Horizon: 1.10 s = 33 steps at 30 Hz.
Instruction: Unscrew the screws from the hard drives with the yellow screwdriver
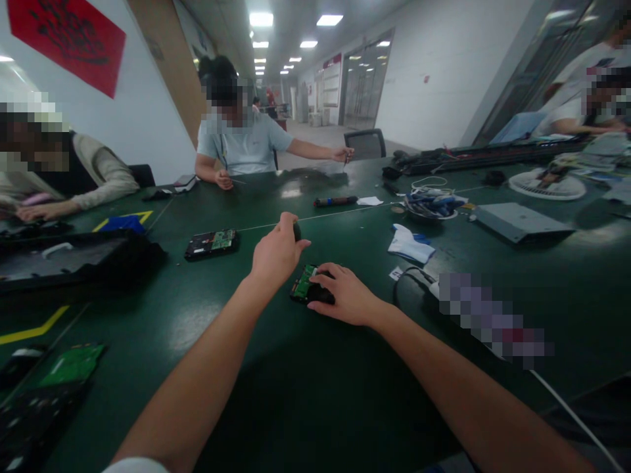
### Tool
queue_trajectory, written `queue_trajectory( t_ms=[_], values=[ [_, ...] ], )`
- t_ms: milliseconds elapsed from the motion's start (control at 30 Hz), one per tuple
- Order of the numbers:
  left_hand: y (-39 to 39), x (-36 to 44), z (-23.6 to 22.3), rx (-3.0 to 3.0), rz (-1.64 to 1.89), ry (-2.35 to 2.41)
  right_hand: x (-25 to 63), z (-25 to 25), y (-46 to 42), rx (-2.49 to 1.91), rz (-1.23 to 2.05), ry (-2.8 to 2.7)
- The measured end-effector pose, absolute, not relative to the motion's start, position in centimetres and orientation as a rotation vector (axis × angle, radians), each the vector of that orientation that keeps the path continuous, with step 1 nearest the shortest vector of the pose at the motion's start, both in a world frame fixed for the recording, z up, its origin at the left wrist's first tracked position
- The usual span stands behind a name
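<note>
My left hand is raised over the table with its fingers curled closed. A small dark rounded thing shows at its fingertips, mostly hidden by the hand. My right hand rests just in front of it, gripping a hard drive that lies on the table. The drive's green circuit board faces up, and my fingers and thumb cover its right part. A second hard drive, also with green board upward, lies to the left, apart from both hands.
On the green table, white gloves, a dark cylindrical tool, a bowl of blue items and a grey metal case lie beyond or right. A black tray stands left. Several people sit around.
</note>
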State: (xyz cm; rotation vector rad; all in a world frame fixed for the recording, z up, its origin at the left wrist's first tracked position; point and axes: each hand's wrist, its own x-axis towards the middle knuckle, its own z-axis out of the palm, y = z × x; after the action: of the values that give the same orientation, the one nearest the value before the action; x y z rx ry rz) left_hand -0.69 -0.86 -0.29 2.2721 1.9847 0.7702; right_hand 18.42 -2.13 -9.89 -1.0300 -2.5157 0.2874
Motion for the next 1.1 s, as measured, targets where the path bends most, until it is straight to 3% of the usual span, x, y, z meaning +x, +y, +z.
queue_trajectory(
  t_ms=[267,1100],
  values=[
    [-0.8,-1.0,-0.2,2.365,0.959,1.896,18.5,-9.5,-2.5,-1.037,0.226,-2.554],
    [-1.3,-0.7,0.7,2.345,0.734,1.832,19.0,-9.6,-2.2,-1.016,0.16,-2.544]
  ],
)
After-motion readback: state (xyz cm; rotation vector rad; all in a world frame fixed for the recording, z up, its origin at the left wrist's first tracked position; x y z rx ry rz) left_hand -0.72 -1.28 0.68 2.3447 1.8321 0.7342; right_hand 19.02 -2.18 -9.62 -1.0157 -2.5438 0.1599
